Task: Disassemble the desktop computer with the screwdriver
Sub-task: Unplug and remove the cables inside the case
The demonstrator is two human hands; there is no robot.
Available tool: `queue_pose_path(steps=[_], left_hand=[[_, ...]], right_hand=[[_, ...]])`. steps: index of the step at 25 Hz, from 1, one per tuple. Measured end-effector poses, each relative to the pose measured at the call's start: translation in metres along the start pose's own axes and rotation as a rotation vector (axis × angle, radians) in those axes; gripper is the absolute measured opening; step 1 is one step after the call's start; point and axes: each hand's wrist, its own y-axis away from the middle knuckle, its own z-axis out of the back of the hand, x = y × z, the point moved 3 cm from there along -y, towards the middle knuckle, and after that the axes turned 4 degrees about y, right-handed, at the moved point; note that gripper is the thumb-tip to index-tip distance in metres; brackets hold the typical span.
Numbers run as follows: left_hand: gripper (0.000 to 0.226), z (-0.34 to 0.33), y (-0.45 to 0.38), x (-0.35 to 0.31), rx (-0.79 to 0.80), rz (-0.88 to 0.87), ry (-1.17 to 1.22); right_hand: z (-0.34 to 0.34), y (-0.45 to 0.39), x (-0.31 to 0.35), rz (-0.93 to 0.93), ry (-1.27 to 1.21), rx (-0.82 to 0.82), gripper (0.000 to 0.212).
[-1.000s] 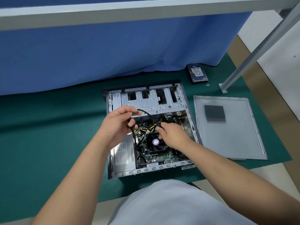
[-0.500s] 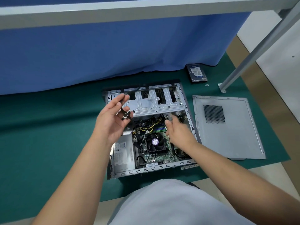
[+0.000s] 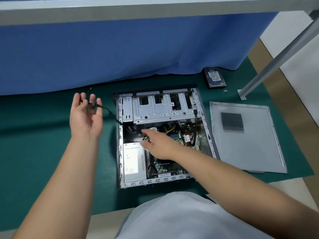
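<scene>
Computer case (image 3: 160,107): lying on its side on the green mat (image 3: 43,152), interior facing up, side opening uncovered.
Left hand (image 3: 85,116): hovering palm up over the mat just left of the case, fingers nearly straight and spread; a black cable (image 3: 110,112) with its connector is lying across the fingers, unpinched, and is trailing rightward over the case's left wall.
Right hand (image 3: 157,142): reaching into the case above the motherboard (image 3: 183,135), fingers extending toward the bundle of yellow and black wires (image 3: 170,131); whether the fingertips are gripping a wire is not discernible because of blur.
Power supply (image 3: 133,161): sitting in the near-left corner of the case, label facing up.
Drive cage (image 3: 162,107): occupying the far part of the case.
Side panel (image 3: 245,138): lying flat on the mat just right of the case, vent grille facing up.
Hard drive (image 3: 214,77): resting on the mat beyond the case's far-right corner, near the blue curtain (image 3: 120,49).
Screws (image 3: 225,91): lying loose beside the hard drive.
Screwdriver: not appearing in this view.
</scene>
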Motion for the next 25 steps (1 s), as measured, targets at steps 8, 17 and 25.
queue_pose_path(steps=[8,17,25], left_hand=[[0.073,0.056,-0.017,0.006,-0.257,0.210,-0.969],[0.033,0.049,0.051,0.060,0.497,-0.743,-1.933],[0.022,0.046,0.031,0.053,0.520,-0.538,-2.001]], right_hand=[[0.019,0.010,-0.023,-0.032,0.045,-0.182,0.046],[0.047,0.086,-0.118,-0.463,0.267,-0.821,0.046],[0.039,0.074,-0.143,-0.380,0.097,-0.681,0.028]])
